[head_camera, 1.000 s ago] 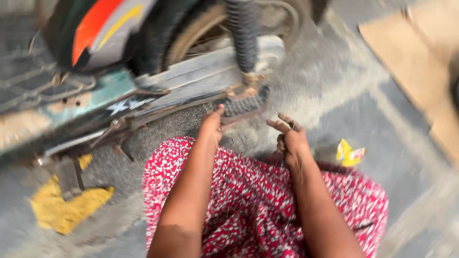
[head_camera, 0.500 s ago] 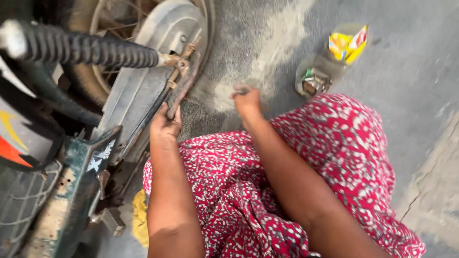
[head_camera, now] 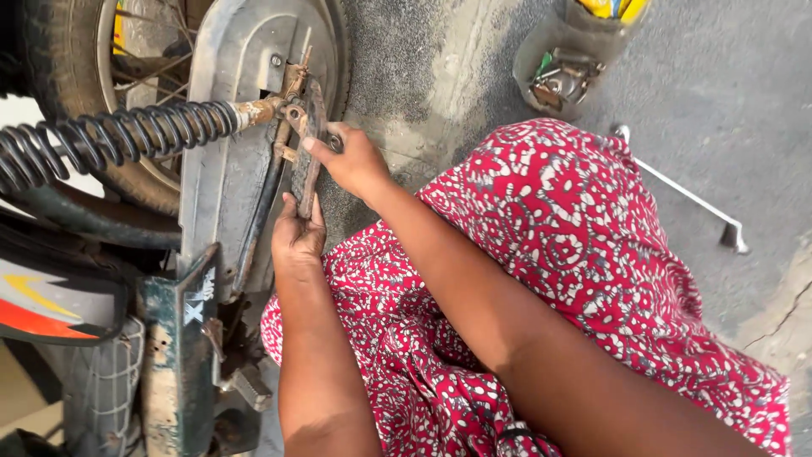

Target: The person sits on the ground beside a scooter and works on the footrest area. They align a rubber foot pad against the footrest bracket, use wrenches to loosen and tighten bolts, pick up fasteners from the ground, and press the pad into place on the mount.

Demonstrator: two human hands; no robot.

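Head view, looking down past a red patterned skirt [head_camera: 592, 254] to grey ground. Top right: a cut-off plastic jar [head_camera: 558, 63] standing on the ground, holding small metal parts and a scrap of green; yellow packaging at its upper rim, mostly out of frame. Further right, a long metal wrench [head_camera: 689, 199] lying flat, well apart from both hands.

At the rear wheel [head_camera: 101, 101] of a motorcycle: a rusty footrest bar [head_camera: 309, 144], long axis near upright in the frame, tilted slightly, upper end by the lower mount of the coiled shock spring [head_camera: 118, 140], lower end pointing down toward the skirt. Just beside the grey chain cover [head_camera: 237, 101].

Left hand [head_camera: 298, 233] below, fingers curled together around the bar's lower end. Right hand [head_camera: 355, 161] above, fingers closed against the bar's upper part, thumb toward the spring mount; possibly pinching a small fitting there, too hidden to tell.
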